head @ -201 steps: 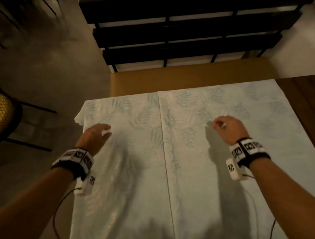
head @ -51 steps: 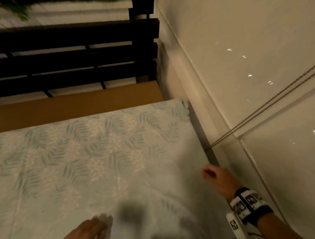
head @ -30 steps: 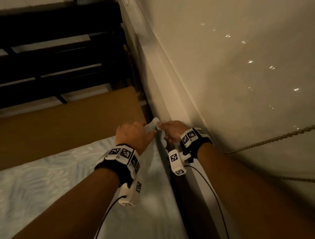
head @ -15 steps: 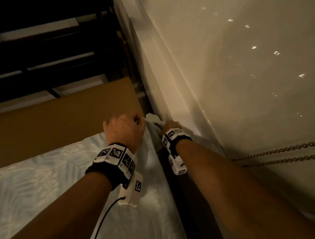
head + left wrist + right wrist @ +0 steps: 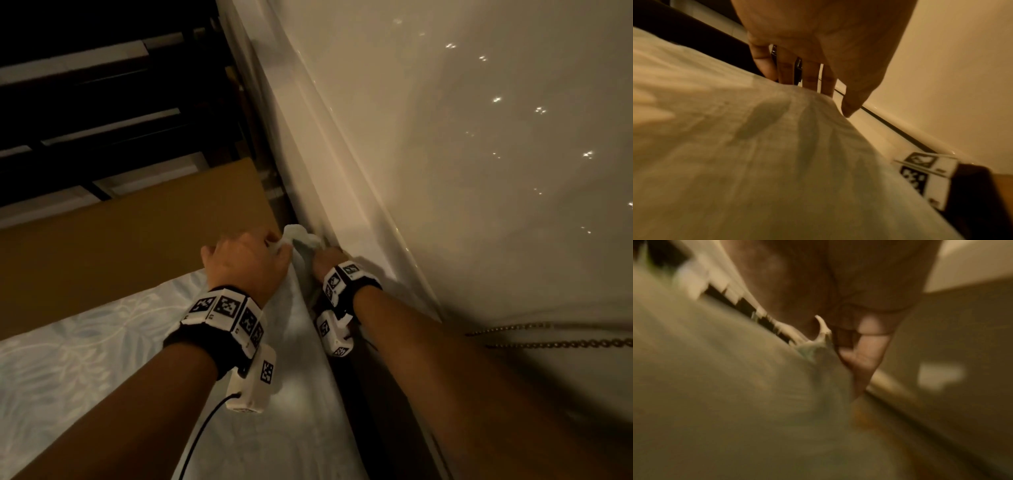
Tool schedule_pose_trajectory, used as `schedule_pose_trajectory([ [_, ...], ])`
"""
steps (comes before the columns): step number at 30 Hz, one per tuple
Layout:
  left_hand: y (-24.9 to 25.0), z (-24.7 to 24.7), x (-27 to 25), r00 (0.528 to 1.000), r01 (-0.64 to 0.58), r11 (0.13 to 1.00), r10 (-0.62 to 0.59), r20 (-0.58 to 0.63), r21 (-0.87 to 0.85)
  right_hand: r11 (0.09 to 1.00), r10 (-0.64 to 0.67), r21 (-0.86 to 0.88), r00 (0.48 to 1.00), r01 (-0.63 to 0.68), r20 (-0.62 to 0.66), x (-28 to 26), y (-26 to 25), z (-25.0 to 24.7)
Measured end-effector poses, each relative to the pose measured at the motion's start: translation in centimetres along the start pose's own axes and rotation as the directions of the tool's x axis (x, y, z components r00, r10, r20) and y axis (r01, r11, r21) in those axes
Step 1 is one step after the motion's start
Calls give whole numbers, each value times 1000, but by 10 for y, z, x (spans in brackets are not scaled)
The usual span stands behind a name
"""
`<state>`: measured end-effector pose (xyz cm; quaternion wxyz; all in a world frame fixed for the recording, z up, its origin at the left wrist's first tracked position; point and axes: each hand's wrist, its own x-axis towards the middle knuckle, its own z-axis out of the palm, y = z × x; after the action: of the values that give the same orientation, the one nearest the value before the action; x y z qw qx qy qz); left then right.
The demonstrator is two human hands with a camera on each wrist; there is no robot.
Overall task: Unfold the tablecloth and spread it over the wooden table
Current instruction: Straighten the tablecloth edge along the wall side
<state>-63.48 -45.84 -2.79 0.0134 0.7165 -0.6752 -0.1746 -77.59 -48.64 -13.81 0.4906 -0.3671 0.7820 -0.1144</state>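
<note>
The pale leaf-print tablecloth (image 5: 85, 359) lies flat over the wooden table (image 5: 120, 246), with a bare strip of wood along the far edge. Both hands meet at the cloth's far right corner, which bunches up between them beside the wall. My left hand (image 5: 274, 245) grips the corner from the table side; in the left wrist view its fingers (image 5: 809, 76) go behind the cloth (image 5: 756, 162) while the thumb stays in front. My right hand (image 5: 325, 255) is mostly hidden behind the cloth. The blurred right wrist view shows that hand (image 5: 838, 344) pinching the cloth's corner (image 5: 818, 344).
A glossy cream wall panel (image 5: 445, 171) runs close along the table's right side, leaving a narrow dark gap. A bead chain (image 5: 548, 337) hangs across the panel at the right. A dark slatted bench (image 5: 102, 120) stands beyond the table's far edge.
Both hands came together at the far right corner, took hold of it, and have carried it a little farther toward the table's far corner.
</note>
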Motion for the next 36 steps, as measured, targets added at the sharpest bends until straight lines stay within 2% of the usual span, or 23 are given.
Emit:
schedule_pose_trajectory([
  [1, 4, 1, 2, 1000, 4, 1000, -4, 18, 18, 992, 31, 119, 1000, -31, 4, -4, -1, -1],
  [3, 11, 3, 7, 998, 17, 999, -19, 59, 43, 995, -28, 98, 998, 24, 47, -11, 3, -1],
  [6, 16, 9, 13, 994, 50, 999, -49, 96, -11, 992, 11, 123, 986, -32, 163, -25, 25, -3],
  [8, 15, 12, 16, 992, 73, 996, -67, 107, -55, 998, -59, 41, 975, 52, 213, -23, 49, 4],
  [10, 13, 13, 18, 989, 88, 993, -77, 128, -82, 993, -106, -36, 976, 115, 190, -18, 66, 9],
  [12, 13, 13, 18, 988, 88, 992, -75, 138, -93, 985, -121, -97, 977, 140, 177, -14, 77, 11],
  [14, 16, 14, 18, 989, 77, 994, -65, 135, -81, 963, -125, -204, 962, 177, 244, -16, 82, 10],
  [16, 18, 15, 18, 989, 76, 995, -66, 131, -66, 925, -129, -316, 957, 211, 260, -19, 78, 11],
  [18, 19, 15, 17, 989, 83, 995, -76, 126, -55, 921, -138, -331, 967, 205, 216, -12, 64, 12],
  [19, 19, 16, 16, 989, 82, 995, -75, 124, -51, 935, -159, -288, 970, 207, 183, -6, 56, 12],
  [20, 19, 15, 16, 990, 80, 995, -74, 123, -51, 958, -112, -246, 983, 146, 148, 0, 43, 9],
  [22, 18, 14, 16, 989, 79, 995, -70, 132, -64, 1000, -11, -5, 994, 11, 110, 7, 16, -2],
  [23, 18, 14, 16, 988, 78, 995, -68, 137, -67, 997, 10, 78, 997, -16, 70, 16, 8, -4],
  [24, 17, 14, 17, 988, 78, 995, -68, 137, -65, 995, 27, 93, 996, -35, 85, 17, -3, -7],
  [25, 17, 14, 17, 989, 78, 995, -69, 133, -64, 999, -27, -36, 995, 30, 97, 22, -14, -11],
  [26, 17, 15, 16, 989, 78, 995, -69, 128, -67, 995, -45, -79, 994, 53, 103, 24, -23, -14],
  [28, 15, 16, 16, 991, 76, 994, -66, 120, -77, 949, -122, -272, 980, 161, 155, 35, -36, -12],
  [30, 14, 17, 15, 993, 70, 994, -60, 103, -88, 863, -117, -460, 968, 210, 222, 45, -40, -5],
  [32, 14, 16, 15, 994, 72, 993, -63, 94, -98, 721, -65, -653, 961, 231, 268, 44, -34, 0],
  [34, 14, 16, 15, 993, 80, 992, -70, 99, -101, 586, -44, -763, 951, 272, 305, 47, -17, 5],
  [36, 14, 15, 15, 993, 80, 991, -70, 98, -108, 525, 6, -813, 954, 252, 299, 51, 2, 17],
])
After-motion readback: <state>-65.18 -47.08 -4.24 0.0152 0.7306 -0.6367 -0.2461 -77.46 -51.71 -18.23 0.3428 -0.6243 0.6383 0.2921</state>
